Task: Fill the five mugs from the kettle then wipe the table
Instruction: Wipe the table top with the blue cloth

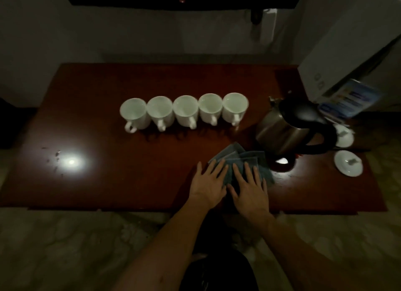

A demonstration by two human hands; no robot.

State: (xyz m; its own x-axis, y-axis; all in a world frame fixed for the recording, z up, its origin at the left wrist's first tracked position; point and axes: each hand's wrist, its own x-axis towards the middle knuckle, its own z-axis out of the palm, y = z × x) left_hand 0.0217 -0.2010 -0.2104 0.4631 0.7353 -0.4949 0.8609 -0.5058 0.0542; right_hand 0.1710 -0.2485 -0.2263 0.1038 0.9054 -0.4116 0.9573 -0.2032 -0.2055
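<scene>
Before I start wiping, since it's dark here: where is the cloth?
The cloth lies near the table's front edge under both hands, just left of the kettle.

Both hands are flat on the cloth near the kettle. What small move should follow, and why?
Probably slide the cloth leftward: both the left hand and right hand press it flat on the table, and droplets glisten at the left.

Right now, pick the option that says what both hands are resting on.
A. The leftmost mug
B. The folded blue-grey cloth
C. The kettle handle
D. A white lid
B. The left hand and the right hand both lie flat with straight fingers on the folded blue-grey cloth, near the front edge of the table, beside the kettle.
</scene>
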